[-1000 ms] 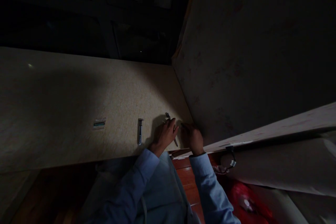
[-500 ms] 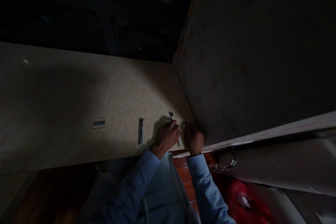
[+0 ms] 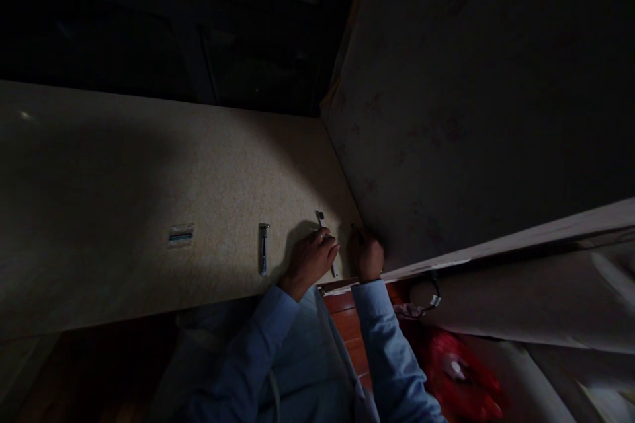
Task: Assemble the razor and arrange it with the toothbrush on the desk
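Note:
A toothbrush (image 3: 335,271) with a pale handle and dark bristles lies near the table's right end. My left hand (image 3: 310,255) rests over its middle with curled fingers that seem to grip it; the fingers hide part of the handle. Close to the wall, my right hand (image 3: 368,258) is closed, and a thin dark tip pokes out beyond its fingers. What it holds is too dim to name. Left of my hands is a razor (image 3: 263,251) with a dark and white handle, head pointing away from me. Farther left lies a small clear packet with a teal strip (image 3: 180,236).
The speckled pale table (image 3: 223,172) meets a patterned wall panel (image 3: 446,112) on the right. Dark window-like panels (image 3: 124,39) stand behind it. Below the right side are a black cable (image 3: 430,304), a red bag-like bundle (image 3: 456,377) and reddish flooring (image 3: 347,327).
The view has shifted slightly, so things on the table sit a little farther left. My right hand has tilted a little, and the thin dark tip shows more. My left hand stays over the toothbrush.

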